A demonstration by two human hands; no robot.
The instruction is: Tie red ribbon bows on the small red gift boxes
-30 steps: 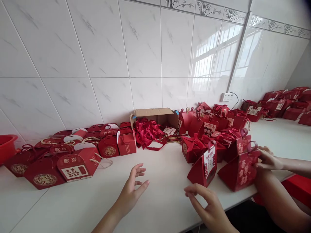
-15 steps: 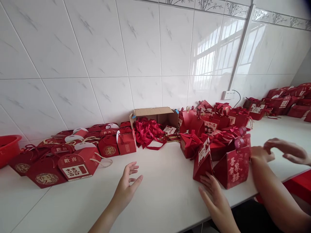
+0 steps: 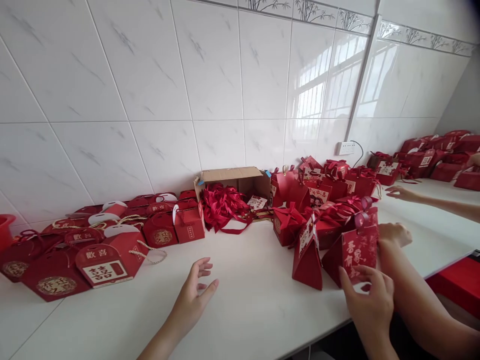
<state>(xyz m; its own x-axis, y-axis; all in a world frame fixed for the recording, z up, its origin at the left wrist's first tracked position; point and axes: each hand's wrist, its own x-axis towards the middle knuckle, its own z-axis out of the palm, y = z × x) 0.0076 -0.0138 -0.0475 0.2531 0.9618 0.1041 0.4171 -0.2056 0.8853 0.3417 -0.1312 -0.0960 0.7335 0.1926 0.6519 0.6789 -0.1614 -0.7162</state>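
My left hand [image 3: 197, 290] hovers over the white table with its fingers apart and nothing in it. At the front right, my right hand [image 3: 371, 297] reaches the front of a red gift box [image 3: 352, 250] with pale lettering and a ribbon loop on top. Its thumb is by the box's left edge and its fingers are bent but apart, covering the lower front; how firmly they touch cannot be told. Just left stands a narrow, triangular red gift box [image 3: 307, 265] with a white label. Behind it sits a red box with a ribbon bow [image 3: 288, 222].
Many red boxes with rope handles [image 3: 108, 265] line the left. A cardboard box [image 3: 230, 174] with dark red ribbons [image 3: 225, 202] stands by the wall. Another person's forearm [image 3: 412, 295] rests beside the right-hand boxes; another hand [image 3: 401, 192] reaches in further back.
My right hand has left the triangular box and moved right to the lettered one. My left hand stays about where it was. The view has turned slightly right; a co-worker's hand has moved away.
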